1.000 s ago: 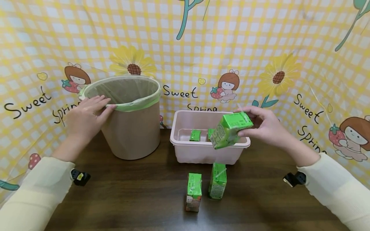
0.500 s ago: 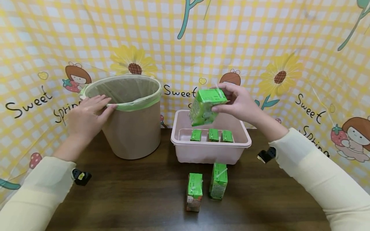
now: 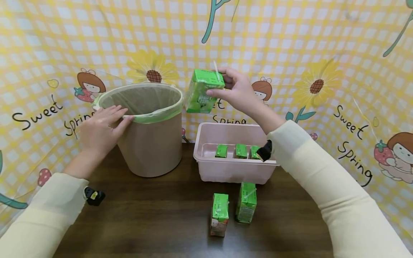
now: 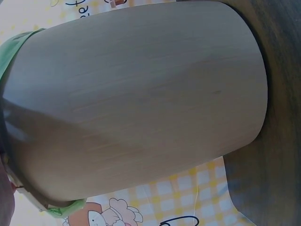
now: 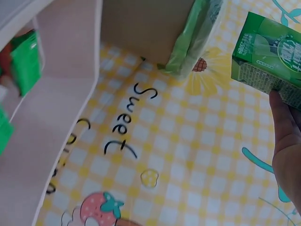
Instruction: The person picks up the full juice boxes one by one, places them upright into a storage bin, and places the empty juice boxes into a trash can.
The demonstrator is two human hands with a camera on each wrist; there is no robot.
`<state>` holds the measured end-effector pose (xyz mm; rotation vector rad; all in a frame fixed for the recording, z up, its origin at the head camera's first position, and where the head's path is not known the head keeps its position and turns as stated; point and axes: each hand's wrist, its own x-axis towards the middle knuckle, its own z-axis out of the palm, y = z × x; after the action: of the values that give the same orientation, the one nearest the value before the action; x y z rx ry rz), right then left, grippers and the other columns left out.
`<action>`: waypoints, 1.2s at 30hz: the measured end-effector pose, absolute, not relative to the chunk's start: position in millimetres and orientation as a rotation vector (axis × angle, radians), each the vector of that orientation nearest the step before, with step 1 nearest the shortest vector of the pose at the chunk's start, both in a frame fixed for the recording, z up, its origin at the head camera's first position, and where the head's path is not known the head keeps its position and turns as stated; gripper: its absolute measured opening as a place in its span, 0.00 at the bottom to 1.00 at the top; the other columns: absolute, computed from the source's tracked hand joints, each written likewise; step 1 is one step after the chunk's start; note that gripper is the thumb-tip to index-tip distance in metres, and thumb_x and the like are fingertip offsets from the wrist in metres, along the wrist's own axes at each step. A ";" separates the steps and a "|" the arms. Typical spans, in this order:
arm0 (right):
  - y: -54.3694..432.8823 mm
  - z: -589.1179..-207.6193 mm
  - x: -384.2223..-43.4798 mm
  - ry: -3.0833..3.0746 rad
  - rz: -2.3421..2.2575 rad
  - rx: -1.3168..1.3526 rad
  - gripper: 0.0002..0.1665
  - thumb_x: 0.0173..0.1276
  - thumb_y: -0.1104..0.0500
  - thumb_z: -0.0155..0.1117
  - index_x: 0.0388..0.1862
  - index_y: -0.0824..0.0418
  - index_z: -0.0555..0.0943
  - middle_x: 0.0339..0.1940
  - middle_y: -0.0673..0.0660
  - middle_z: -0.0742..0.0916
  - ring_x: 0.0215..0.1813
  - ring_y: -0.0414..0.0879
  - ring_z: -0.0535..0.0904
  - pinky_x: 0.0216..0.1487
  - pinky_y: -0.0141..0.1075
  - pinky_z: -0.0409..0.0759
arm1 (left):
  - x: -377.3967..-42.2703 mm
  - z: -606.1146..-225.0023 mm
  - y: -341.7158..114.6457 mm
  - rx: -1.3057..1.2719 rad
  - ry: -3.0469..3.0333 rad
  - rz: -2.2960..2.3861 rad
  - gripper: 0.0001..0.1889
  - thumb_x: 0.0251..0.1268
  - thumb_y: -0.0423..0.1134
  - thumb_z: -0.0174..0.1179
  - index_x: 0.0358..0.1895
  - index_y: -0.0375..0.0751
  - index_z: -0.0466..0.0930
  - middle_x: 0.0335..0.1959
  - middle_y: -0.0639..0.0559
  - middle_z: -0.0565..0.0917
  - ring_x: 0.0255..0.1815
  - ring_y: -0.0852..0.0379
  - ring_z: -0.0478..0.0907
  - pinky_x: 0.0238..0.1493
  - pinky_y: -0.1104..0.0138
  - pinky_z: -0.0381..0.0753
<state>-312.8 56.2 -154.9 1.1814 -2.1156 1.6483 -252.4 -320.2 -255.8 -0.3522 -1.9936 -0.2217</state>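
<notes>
My right hand (image 3: pixel 237 87) grips a green juice box (image 3: pixel 204 91) with a white straw, held in the air just right of the trash bin's opening. The right wrist view shows that juice box (image 5: pixel 268 54) close up, with the fingers against its side. My left hand (image 3: pixel 103 127) holds the rim of the tan trash bin (image 3: pixel 151 150), fingers over the edge and thumb outside. A pale green liner (image 3: pixel 158 116) is folded over this rim. Two more juice boxes stand on the table, one with brown at its base (image 3: pixel 220 215) and one behind it (image 3: pixel 246 203).
A pink plastic tub (image 3: pixel 237 172) stands right of the bin, holding several green boxes, one of them at the left (image 3: pixel 221 151). The right sleeve covers its right end. Patterned cloth (image 3: pixel 258 43) hangs behind the dark wooden table (image 3: pixel 155 211).
My right hand has carried the juice box up and left, from above the tub's right end to beside the bin's opening. The left hand stays on the rim.
</notes>
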 end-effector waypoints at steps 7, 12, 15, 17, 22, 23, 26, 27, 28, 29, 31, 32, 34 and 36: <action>15.7 -145.5 -325.9 -2.012 1.788 1.170 0.30 0.61 0.67 0.71 0.62 0.67 0.73 0.51 0.62 0.84 0.49 0.50 0.83 0.50 0.39 0.80 | -253.5 -256.0 -320.4 -0.365 -1.972 -0.236 0.18 0.57 0.48 0.68 0.47 0.40 0.88 0.46 0.44 0.85 0.49 0.44 0.83 0.57 0.51 0.75; -12.3 -145.9 -332.0 -1.997 1.892 1.145 0.31 0.61 0.67 0.71 0.64 0.65 0.72 0.52 0.62 0.84 0.50 0.50 0.82 0.50 0.37 0.80 | -251.1 -255.6 -317.9 -0.357 -1.997 -0.241 0.18 0.57 0.47 0.68 0.47 0.39 0.87 0.46 0.43 0.85 0.50 0.44 0.83 0.57 0.50 0.75; -27.8 -147.2 -334.6 -1.993 1.933 1.117 0.32 0.61 0.66 0.71 0.64 0.65 0.72 0.52 0.62 0.83 0.50 0.49 0.82 0.49 0.36 0.80 | -250.3 -255.4 -317.4 -0.363 -1.988 -0.242 0.18 0.57 0.47 0.68 0.46 0.39 0.88 0.46 0.43 0.85 0.49 0.44 0.83 0.56 0.50 0.75; -36.7 -146.6 -331.4 -1.995 1.958 1.097 0.33 0.62 0.66 0.70 0.65 0.65 0.71 0.52 0.61 0.83 0.50 0.49 0.82 0.49 0.35 0.80 | -249.8 -255.4 -317.2 -0.365 -1.983 -0.243 0.18 0.57 0.47 0.68 0.46 0.39 0.88 0.46 0.43 0.85 0.49 0.43 0.83 0.56 0.50 0.75; -55.7 -142.3 -314.5 -2.024 1.977 1.046 0.32 0.61 0.67 0.71 0.64 0.64 0.72 0.50 0.59 0.83 0.49 0.47 0.81 0.47 0.32 0.79 | -248.4 -256.2 -318.0 -0.363 -1.979 -0.248 0.18 0.56 0.46 0.69 0.46 0.38 0.87 0.46 0.42 0.85 0.49 0.43 0.83 0.56 0.50 0.75; -59.1 -142.2 -313.0 -2.037 1.978 1.029 0.31 0.61 0.67 0.71 0.63 0.64 0.72 0.49 0.58 0.83 0.49 0.47 0.81 0.47 0.31 0.79 | -248.2 -256.4 -318.2 -0.362 -1.980 -0.247 0.18 0.56 0.46 0.69 0.46 0.38 0.87 0.46 0.42 0.85 0.49 0.43 0.83 0.56 0.50 0.75; -70.1 -146.3 -318.1 -2.059 1.966 1.008 0.31 0.60 0.66 0.72 0.63 0.63 0.73 0.48 0.57 0.83 0.48 0.46 0.81 0.45 0.31 0.80 | -247.9 -256.8 -318.6 -0.358 -1.985 -0.244 0.18 0.56 0.46 0.69 0.47 0.38 0.87 0.46 0.42 0.85 0.50 0.43 0.82 0.56 0.50 0.75; -73.8 -148.7 -322.4 -2.070 1.963 1.004 0.31 0.60 0.66 0.72 0.63 0.62 0.74 0.48 0.57 0.84 0.47 0.46 0.81 0.44 0.31 0.80 | -247.8 -256.8 -318.7 -0.356 -1.988 -0.241 0.18 0.57 0.46 0.69 0.47 0.39 0.87 0.46 0.42 0.85 0.50 0.43 0.82 0.56 0.50 0.75; -77.2 -151.2 -327.0 -2.086 1.953 0.999 0.32 0.60 0.65 0.72 0.63 0.61 0.74 0.47 0.56 0.84 0.47 0.45 0.81 0.44 0.31 0.80 | -247.7 -256.7 -318.8 -0.355 -1.991 -0.239 0.18 0.57 0.46 0.69 0.47 0.39 0.87 0.46 0.42 0.85 0.50 0.44 0.82 0.56 0.50 0.75; -80.3 -153.7 -330.8 -2.100 1.945 0.998 0.32 0.60 0.64 0.72 0.64 0.61 0.73 0.48 0.56 0.84 0.47 0.45 0.81 0.44 0.31 0.80 | -247.6 -256.6 -318.8 -0.355 -1.994 -0.237 0.18 0.57 0.46 0.69 0.47 0.39 0.87 0.46 0.42 0.85 0.50 0.44 0.82 0.56 0.50 0.75; -86.0 -158.6 -338.5 -2.123 1.926 0.998 0.33 0.59 0.63 0.73 0.64 0.60 0.73 0.47 0.55 0.84 0.47 0.44 0.81 0.43 0.30 0.80 | -247.5 -256.1 -318.9 -0.353 -2.002 -0.232 0.18 0.57 0.46 0.69 0.48 0.39 0.87 0.47 0.42 0.85 0.50 0.44 0.82 0.57 0.50 0.75; -88.3 -160.4 -341.1 -2.137 1.919 0.995 0.33 0.59 0.63 0.74 0.63 0.60 0.73 0.47 0.55 0.84 0.46 0.44 0.81 0.43 0.30 0.80 | -247.6 -255.9 -319.0 -0.352 -2.006 -0.228 0.18 0.58 0.46 0.69 0.48 0.39 0.87 0.47 0.42 0.85 0.50 0.44 0.82 0.57 0.50 0.75; -91.6 -162.9 -343.8 -2.162 1.901 0.991 0.33 0.58 0.62 0.75 0.63 0.60 0.74 0.47 0.54 0.83 0.46 0.43 0.81 0.43 0.29 0.80 | -247.9 -255.8 -319.2 -0.347 -2.015 -0.223 0.19 0.58 0.47 0.68 0.48 0.39 0.87 0.47 0.42 0.85 0.50 0.44 0.82 0.57 0.50 0.75; -93.9 -164.4 -344.8 -2.187 1.878 0.986 0.34 0.58 0.61 0.75 0.63 0.60 0.74 0.46 0.54 0.83 0.47 0.42 0.81 0.43 0.29 0.80 | -248.7 -256.0 -319.2 -0.345 -2.021 -0.215 0.19 0.58 0.47 0.68 0.48 0.39 0.87 0.47 0.43 0.85 0.51 0.44 0.82 0.57 0.51 0.75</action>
<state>-344.8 -93.9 -164.4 0.9863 -2.1873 1.8776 -248.7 -319.2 -256.0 -0.3450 -2.0207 -0.2151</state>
